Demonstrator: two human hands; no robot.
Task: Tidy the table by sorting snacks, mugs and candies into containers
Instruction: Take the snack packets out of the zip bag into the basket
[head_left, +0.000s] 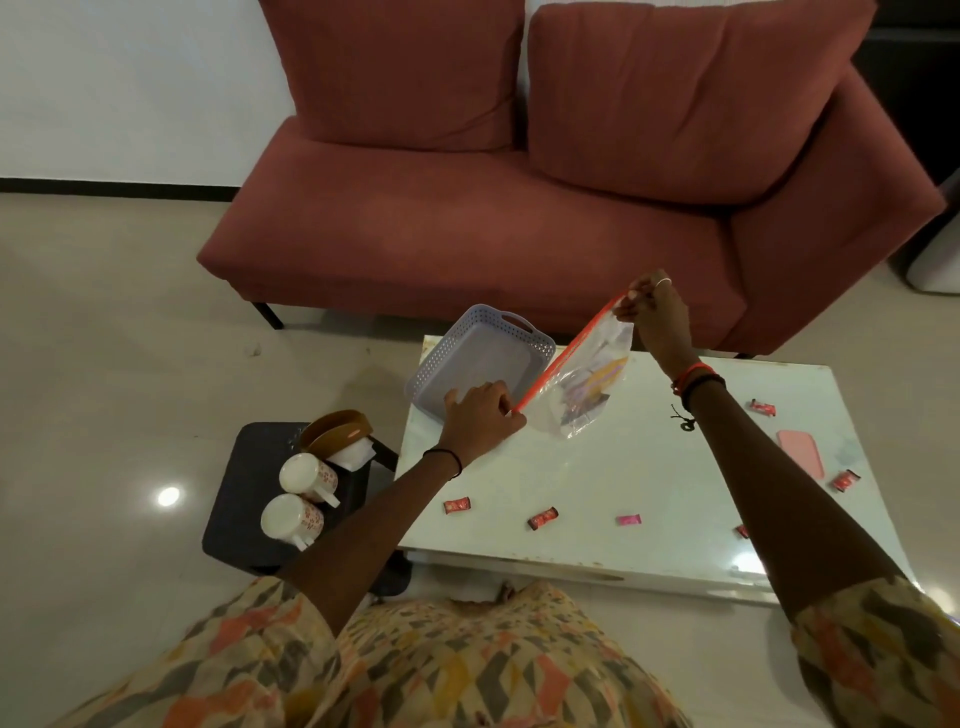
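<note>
A clear zip bag (582, 387) with an orange-red seal strip hangs stretched above the white table (571, 467). My left hand (480, 415) pinches the strip's lower end, and my right hand (652, 312) pinches its upper end, held higher. Something pale and striped shows inside the bag. An empty grey perforated basket (480, 358) sits at the table's far left corner, just behind my left hand. Several wrapped candies lie loose on the table: red ones (457, 504) (543, 518) (762, 408) (845, 480) and a pink one (628, 519).
Two white floral mugs (306, 475) (291, 517) lie on a dark tray (244, 499) on the floor to the left, beside a brown bowl (337, 434) and a white object. A pink flat case (802, 452) lies at the table's right. A red sofa (519, 208) stands behind.
</note>
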